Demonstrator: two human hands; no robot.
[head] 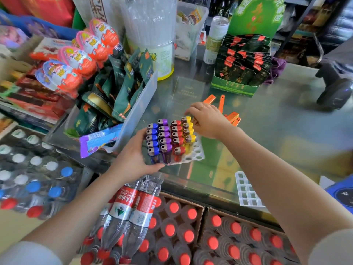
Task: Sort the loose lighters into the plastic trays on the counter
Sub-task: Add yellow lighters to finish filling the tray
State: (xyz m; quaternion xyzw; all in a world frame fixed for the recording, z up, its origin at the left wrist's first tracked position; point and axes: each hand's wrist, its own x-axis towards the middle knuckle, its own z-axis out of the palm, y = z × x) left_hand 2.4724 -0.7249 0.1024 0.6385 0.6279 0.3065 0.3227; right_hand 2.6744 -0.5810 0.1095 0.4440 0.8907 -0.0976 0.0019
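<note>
A white plastic tray (196, 155) with round holes sits on the glass counter. It holds upright lighters in rows: blue (152, 139), purple (164, 137), red (177, 137) and yellow (188, 129). My left hand (137, 155) grips the tray's near left corner. My right hand (205, 119) reaches over the tray's far right side, fingers curled down by the yellow row; what they hold is hidden. Loose orange lighters (221, 103) lie on the glass just beyond that hand. A second, square-celled tray (248, 190) lies at the counter's near right edge.
A clear bin of green snack packets (122, 88) stands left of the tray. A green display box of dark packets (242, 69) and a barcode scanner (334, 88) are at the back right. Water bottles (133, 213) with red caps fill boxes below the counter edge.
</note>
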